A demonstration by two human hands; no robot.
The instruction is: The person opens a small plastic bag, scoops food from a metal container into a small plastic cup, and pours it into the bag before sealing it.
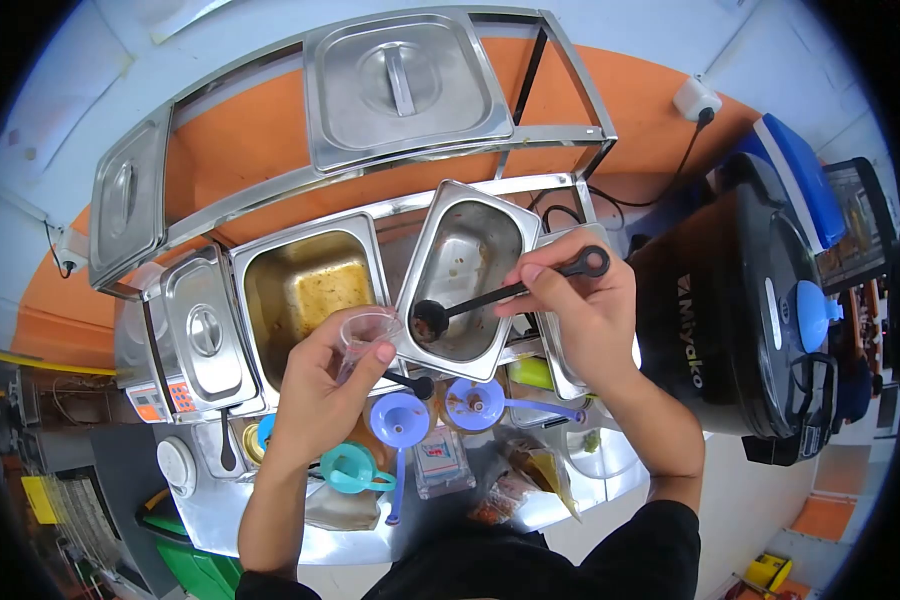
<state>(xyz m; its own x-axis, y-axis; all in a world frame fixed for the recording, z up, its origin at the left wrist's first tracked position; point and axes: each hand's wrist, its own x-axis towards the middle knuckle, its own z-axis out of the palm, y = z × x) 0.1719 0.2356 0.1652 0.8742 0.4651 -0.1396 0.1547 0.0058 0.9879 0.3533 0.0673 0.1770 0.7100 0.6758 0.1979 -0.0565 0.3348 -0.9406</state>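
Observation:
My left hand (315, 385) is closed around a small clear plastic cup (366, 332), its mouth tilted up beside the pan. With my right hand (592, 310) I grip the handle of a black measuring spoon (492, 297). The bowl of the spoon, with some brownish food in it, is over the near left corner of a tilted steel pan (462, 238). Bits of food residue cling to the pan's inside. Left of it sits a deeper steel pan (320, 285) with yellowish liquid or residue at the bottom.
Steel lids (410, 85) lean on the rack above. A large black Miyako appliance (710, 310) stands at right. In front are purple funnel-like tops (400, 420), a teal cup (352, 467), a small clear packet (440, 463) and a yellowish bag (542, 468).

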